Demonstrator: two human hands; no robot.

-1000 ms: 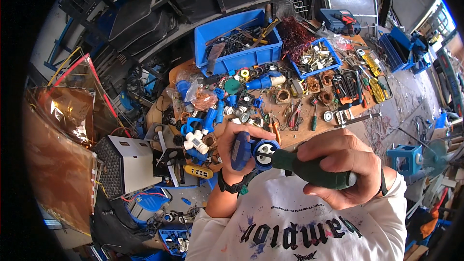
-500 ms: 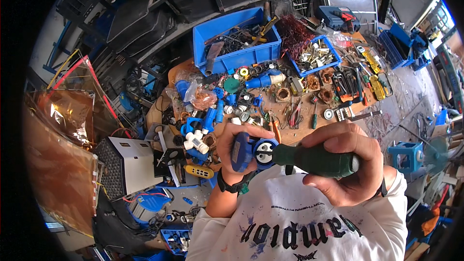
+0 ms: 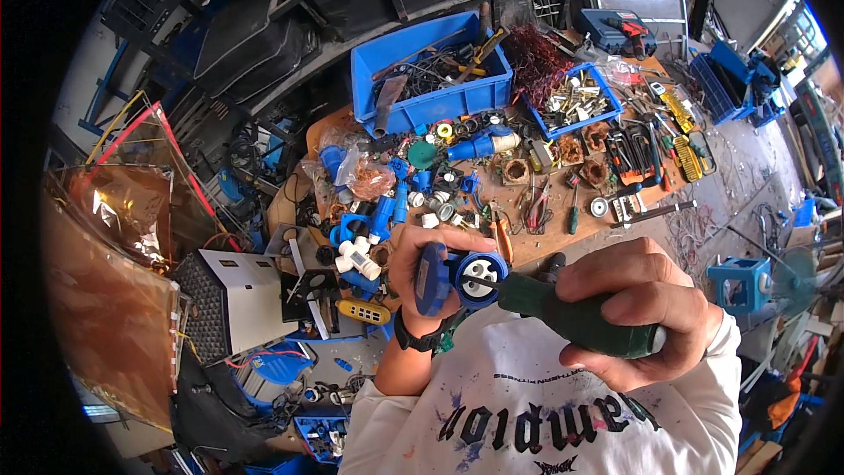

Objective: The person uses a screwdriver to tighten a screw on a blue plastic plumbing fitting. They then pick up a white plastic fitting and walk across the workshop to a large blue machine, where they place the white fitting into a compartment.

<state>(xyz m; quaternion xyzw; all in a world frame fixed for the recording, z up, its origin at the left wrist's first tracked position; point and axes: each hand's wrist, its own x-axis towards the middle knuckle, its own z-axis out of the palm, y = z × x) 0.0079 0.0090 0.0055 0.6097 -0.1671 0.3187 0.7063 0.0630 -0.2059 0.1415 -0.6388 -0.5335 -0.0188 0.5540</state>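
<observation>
My left hand (image 3: 413,255) is closed around a blue industrial socket (image 3: 476,299) with a round white face inside. Its hinged blue lid (image 3: 431,279) stands swung out to the left. Between the fingers and thumb of my right hand (image 3: 651,299) is the dark green handle of a screwdriver (image 3: 576,315). The thin shaft points left, and its tip reaches the white face of the socket; whether it sits in a screw I cannot tell.
Beyond my hands a wooden table (image 3: 536,248) carries blue and white connectors, pliers (image 3: 536,208) and another screwdriver (image 3: 573,211). At the back are a blue crate (image 3: 431,110) of tools and a blue tray (image 3: 571,127) of brass pieces. A blue stool (image 3: 738,286) stands at right.
The screwdriver's handle end has swung down and to the right with my right hand, baring more of the shaft and the socket's white face. My left hand has barely moved.
</observation>
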